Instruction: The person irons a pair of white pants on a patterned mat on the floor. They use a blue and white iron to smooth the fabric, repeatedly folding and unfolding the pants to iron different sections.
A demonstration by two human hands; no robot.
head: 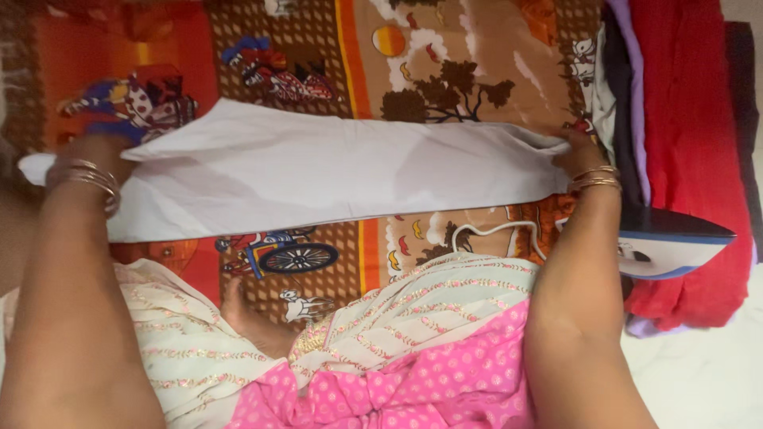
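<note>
Both arms reach straight out, the left hand (95, 151) and right hand (574, 149) each gripping 1 end of the white cloth (318, 171) spread across the patterned bedsheet (477, 71) (fingers mostly hidden beneath its edges)

Cloth (318, 171) lies across the printed sheet (445, 63), left hand (99, 151) at its left end, right hand (576, 151) at its right; iron (671, 242) and stacked clothes (683, 119) right.

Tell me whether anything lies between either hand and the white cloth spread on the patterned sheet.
Nothing visible does. The left hand is already on one end of the white cloth and the right hand on the other end. The iron sits off to the side by the right forearm, clear of the cloth.
</note>
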